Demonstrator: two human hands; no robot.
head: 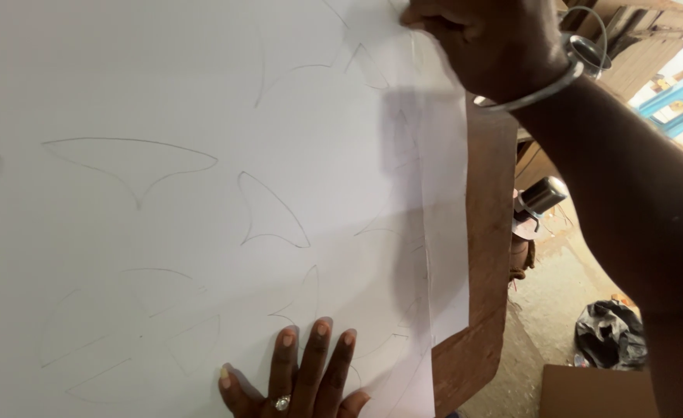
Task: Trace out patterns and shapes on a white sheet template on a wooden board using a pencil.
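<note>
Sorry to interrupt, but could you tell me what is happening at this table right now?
A person is bent over a large white sheet of paper with curved pencil shapes on it, spread over a brown board. The left hand lies flat on its near edge; the right hand, with a metal bangle, is closed at its far edge.

White paper sheet [202,101] covers most of the view, flat, nothing on it from 9 to 12 o'clock: open passage there. At 6 o'clock left hand [299,379] lies flat on the sheet, fingers spread, blocking the near edge. At 1 o'clock right hand [489,42] presses the sheet's top, forearm [628,201] running down to 4 o'clock, closing off the right side. Brown board edge [485,255] shows bare at 3 o'clock. Beyond it a power tool [539,203], black bag [609,333], cardboard box [597,391] crowd the floor at 4–5 o'clock.
</note>
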